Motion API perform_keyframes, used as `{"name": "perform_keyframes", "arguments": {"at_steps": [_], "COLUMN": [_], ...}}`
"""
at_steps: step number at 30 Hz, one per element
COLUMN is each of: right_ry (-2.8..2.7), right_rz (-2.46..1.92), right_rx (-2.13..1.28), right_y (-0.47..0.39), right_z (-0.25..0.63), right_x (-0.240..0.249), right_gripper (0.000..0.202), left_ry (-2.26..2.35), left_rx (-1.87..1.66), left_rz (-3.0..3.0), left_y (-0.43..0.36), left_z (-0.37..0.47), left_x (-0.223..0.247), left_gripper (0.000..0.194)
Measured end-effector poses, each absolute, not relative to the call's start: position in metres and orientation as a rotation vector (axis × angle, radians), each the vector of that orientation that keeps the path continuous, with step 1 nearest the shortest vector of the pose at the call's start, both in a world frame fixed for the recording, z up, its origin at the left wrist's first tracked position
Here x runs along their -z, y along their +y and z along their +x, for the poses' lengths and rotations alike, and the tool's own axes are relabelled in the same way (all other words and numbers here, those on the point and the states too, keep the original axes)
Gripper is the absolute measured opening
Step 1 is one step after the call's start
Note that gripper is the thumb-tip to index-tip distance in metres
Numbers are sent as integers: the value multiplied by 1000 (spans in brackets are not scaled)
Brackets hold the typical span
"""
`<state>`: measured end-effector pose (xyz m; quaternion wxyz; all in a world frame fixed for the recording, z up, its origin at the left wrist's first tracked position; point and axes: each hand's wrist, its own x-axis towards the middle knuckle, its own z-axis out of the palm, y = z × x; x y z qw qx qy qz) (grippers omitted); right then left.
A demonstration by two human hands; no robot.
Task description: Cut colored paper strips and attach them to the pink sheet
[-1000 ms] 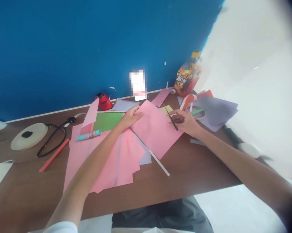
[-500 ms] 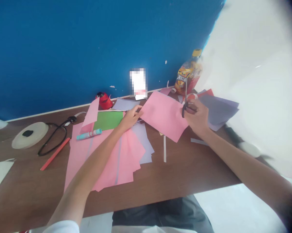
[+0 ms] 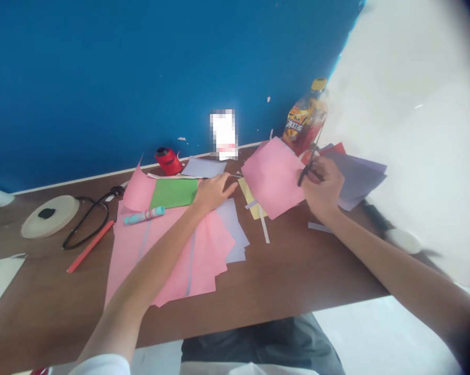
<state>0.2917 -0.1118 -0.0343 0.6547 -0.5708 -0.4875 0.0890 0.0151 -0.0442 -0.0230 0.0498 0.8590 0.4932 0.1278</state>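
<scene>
My right hand [image 3: 324, 185] is closed around scissors [image 3: 307, 167], whose blades point up and away from me. A pink paper sheet [image 3: 274, 177] is raised off the desk, its right corner at the fingers of that same hand. My left hand [image 3: 215, 191] rests over the right end of a green paper [image 3: 175, 193], apart from the raised sheet, its thumb and fingers stretched out with nothing visible in them. Beneath the left forearm lies a stack of pink paper [image 3: 170, 265], with pale purple sheets [image 3: 235, 237] sticking out on its right.
A light blue glue stick [image 3: 144, 215] lies on the stack. Yellow paper [image 3: 258, 211] and a white strip [image 3: 264, 228] are at centre. Behind stand a drink bottle [image 3: 303, 120] and a red container [image 3: 168, 161]. Purple sheets [image 3: 356, 177] lie at right, a black cable [image 3: 82, 242] at left.
My left hand has let go of the pink sheet's left edge and lies lower over the green paper. The sheet has swung right and up with my right hand, uncovering the yellow paper.
</scene>
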Motion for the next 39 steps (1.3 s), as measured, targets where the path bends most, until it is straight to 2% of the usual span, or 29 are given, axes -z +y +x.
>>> {"name": "perform_keyframes", "arguments": {"at_steps": [21,26,31,35,39], "right_ry": [-1175,-1154,-1044,-1018,-1021], "right_rz": [-1335,-1360,-1322,-1292,-1320], "right_rx": [-303,-273,-201,-209,-205], "right_y": [-112,-111,-110,-110,-111], "right_z": [286,289,291,291,290], "right_x": [36,40,36,30,28], "right_gripper": [37,37,39,39,40], "left_ry": [1372,1498,1720,1493,1028], "left_rx": [-364,-307,-487,-601,-491], "left_rz": [2874,2848,2659,2680,2840], "left_y": [-39,-41,-41,-41,-53], "left_z": [19,21,18,15,24], "left_x": [36,37,38,34,26], "left_gripper": [35,37,33,31,33]}}
